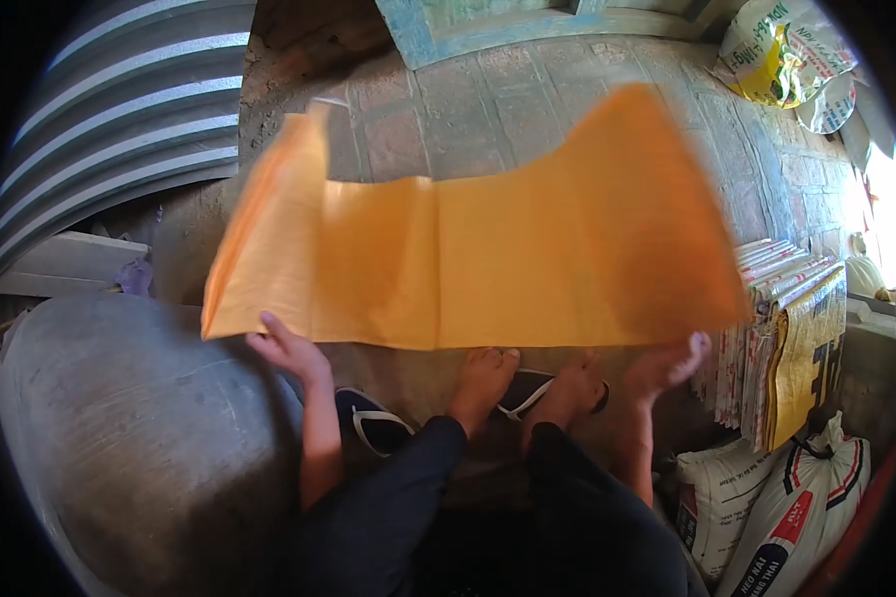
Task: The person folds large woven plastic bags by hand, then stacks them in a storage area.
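A wide orange-yellow sheet, looking like a woven sack (498, 249), is spread out in front of me above the floor, with a vertical crease near its middle. Its left and right ends rise upward and are blurred. My left hand (291, 353) grips the lower left edge, thumb in front and the other fingers mostly behind the material. At the lower right corner, my right hand (670, 366) holds the edge with curled, slightly blurred fingers. Below the sheet show my bare feet and dark sandals (371, 422).
Folded sacks (782, 338) are stacked at the right, above filled white bags (801, 507). A large grey rounded object (149, 428) stands at the left, below corrugated metal (119, 119). A printed bag (786, 55) and blue-green frame (508, 40) lie beyond on the brick floor (478, 109).
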### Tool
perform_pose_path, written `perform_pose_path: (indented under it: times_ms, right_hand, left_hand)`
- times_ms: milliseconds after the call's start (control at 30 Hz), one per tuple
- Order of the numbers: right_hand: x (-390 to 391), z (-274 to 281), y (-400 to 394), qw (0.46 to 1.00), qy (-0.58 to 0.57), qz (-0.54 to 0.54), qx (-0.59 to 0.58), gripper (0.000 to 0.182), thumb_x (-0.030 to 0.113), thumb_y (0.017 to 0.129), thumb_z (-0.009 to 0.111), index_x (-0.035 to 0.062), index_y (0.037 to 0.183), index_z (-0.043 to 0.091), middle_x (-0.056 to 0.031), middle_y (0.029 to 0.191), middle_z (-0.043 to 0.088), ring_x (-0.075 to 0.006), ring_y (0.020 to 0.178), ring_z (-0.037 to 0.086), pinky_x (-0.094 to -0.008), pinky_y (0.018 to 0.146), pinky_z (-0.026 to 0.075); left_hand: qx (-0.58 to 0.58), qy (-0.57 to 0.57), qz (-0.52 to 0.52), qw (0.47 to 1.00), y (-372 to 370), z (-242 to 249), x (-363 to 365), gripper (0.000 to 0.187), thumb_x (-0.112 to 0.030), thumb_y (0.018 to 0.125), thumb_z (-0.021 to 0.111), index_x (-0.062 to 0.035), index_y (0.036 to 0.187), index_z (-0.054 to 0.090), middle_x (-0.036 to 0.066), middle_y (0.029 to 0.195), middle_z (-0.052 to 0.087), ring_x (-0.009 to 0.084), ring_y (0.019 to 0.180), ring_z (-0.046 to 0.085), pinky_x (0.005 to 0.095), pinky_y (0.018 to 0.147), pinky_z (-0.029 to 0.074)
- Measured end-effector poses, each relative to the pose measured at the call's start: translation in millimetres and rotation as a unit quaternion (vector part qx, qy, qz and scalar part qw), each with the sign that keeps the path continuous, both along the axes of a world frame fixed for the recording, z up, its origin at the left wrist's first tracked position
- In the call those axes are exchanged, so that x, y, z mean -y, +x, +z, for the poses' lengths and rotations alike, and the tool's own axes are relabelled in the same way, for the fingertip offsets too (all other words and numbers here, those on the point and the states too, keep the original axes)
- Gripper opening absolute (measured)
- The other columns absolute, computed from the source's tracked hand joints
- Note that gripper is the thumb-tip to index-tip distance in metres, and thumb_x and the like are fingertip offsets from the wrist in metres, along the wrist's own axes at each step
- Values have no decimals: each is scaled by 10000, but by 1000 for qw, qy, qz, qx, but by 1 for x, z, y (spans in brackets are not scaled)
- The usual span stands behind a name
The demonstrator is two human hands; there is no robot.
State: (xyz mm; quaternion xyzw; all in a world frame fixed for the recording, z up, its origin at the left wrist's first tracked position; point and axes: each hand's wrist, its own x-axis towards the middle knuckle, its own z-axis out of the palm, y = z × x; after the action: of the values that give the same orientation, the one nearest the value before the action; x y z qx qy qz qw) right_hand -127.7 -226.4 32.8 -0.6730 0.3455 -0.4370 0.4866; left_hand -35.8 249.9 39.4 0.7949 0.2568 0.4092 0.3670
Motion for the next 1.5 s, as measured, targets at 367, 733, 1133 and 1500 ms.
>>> perform_pose_path:
  times_ms: [367, 733, 1133, 1500]
  right_hand:
    - [53, 47, 9, 976, 214, 6, 41, 463, 284, 1033, 563, -11, 1385, 502, -133, 1370, 537, -239, 1203, 561, -349, 993, 494]
    - [5, 43, 5, 999, 3, -43, 6, 449, 280, 1031, 579, -47, 1336, 545, -168, 1269, 611, -251, 1121, 602, -363, 955, 496]
    - [-88, 0, 10, 757, -131, 586, -256, 551, 163, 850, 723, 97, 1378, 578, -188, 1510, 452, -396, 1448, 338, -492, 1183, 276]
    - [-24, -36, -20, 869, -144, 326, -344, 367, 80, 882, 643, 71, 1249, 642, -184, 1379, 545, -365, 1326, 475, -448, 1124, 363]
  left_hand:
    - [-242, -13, -318, 917, -43, -80, 90, 387, -156, 947, 549, -64, 1319, 496, 175, 1246, 598, 361, 1151, 588, 453, 1009, 458]
    - [-243, 220, -577, 748, -105, -77, 208, 234, -133, 912, 559, -49, 1110, 650, 162, 1079, 672, 344, 1081, 617, 490, 878, 479]
    - [-163, 42, -262, 950, -41, -53, 17, 284, -179, 886, 637, 26, 1075, 584, 156, 961, 644, 307, 1008, 619, 432, 853, 492]
    - [-311, 212, -586, 718, -103, -67, 209, 215, -130, 919, 554, -55, 1112, 611, 141, 997, 675, 323, 1040, 620, 450, 878, 477]
